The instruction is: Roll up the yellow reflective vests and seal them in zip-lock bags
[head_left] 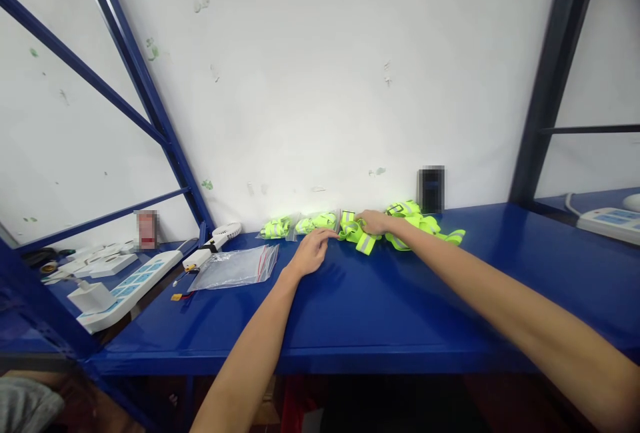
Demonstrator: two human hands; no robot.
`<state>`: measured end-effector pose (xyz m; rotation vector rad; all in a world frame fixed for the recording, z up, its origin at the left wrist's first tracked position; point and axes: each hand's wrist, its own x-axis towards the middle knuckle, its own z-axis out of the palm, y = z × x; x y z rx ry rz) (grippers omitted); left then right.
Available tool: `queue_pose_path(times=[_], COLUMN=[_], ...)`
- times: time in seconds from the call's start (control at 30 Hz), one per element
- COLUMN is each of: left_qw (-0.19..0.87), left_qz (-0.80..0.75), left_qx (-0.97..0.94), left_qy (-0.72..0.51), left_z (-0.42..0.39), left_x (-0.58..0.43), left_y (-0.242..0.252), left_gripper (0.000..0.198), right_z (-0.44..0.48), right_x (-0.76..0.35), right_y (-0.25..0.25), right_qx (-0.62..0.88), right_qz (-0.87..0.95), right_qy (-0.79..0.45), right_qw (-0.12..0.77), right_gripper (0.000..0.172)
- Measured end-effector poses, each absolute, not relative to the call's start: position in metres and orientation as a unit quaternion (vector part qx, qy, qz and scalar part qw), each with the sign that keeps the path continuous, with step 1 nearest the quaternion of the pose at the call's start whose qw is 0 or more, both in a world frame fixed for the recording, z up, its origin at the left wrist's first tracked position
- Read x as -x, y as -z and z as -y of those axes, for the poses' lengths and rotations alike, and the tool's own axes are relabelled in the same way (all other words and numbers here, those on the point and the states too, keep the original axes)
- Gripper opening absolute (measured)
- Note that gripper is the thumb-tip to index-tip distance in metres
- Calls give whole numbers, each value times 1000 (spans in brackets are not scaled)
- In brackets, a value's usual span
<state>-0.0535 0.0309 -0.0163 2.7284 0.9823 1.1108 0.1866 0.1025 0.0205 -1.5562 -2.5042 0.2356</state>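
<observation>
My right hand [374, 221] is closed on a neon yellow reflective strap [367, 243] with silver-grey bands, lying in loose loops at the back of the blue shelf [380, 313]. To the left, my left hand [311, 251] rests low over the shelf with its index finger stretched toward the strap's left end. Whether that fingertip touches the strap I cannot tell. Behind my left hand lie two bundles of the same straps in clear bags, one bagged bundle [277, 227] further left and another bagged bundle [316, 221] nearer. More loose yellow straps [425, 225] are heaped beyond my right forearm.
An unfilled clear zip bag [235, 267] lies flat at the left, beside a white handheld fan [227, 231] and a small connector with wires [181, 297]. A power strip [133, 289] with a plugged-in adapter sits further left. A dark box [431, 189] stands against the wall.
</observation>
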Motion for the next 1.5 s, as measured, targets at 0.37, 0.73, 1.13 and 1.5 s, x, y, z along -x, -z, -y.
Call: queue_pose_path(times=[0.37,0.73,1.13,1.5], left_qw=[38,90,334,320], left_qz=[-430,-497,-362,-335], left_qx=[-809,-745,-753,-792], left_qy=[-399,-435,-437,-398], left_z=[-22,-21,-12,-1], left_x=[42,43,40,36], left_y=[19,32,23,17], left_gripper=[26,31,65,65], right_z=[-20,-10,-25,-8], right_x=[-202,-207,-181,-186], right_y=[-33,-5,16,5], right_qx=[307,245,422,367], right_qz=[939,920,605,464], right_qy=[-137,-258,-465,-701], right_qw=[77,164,490,398], right_gripper=[55,79,23,41])
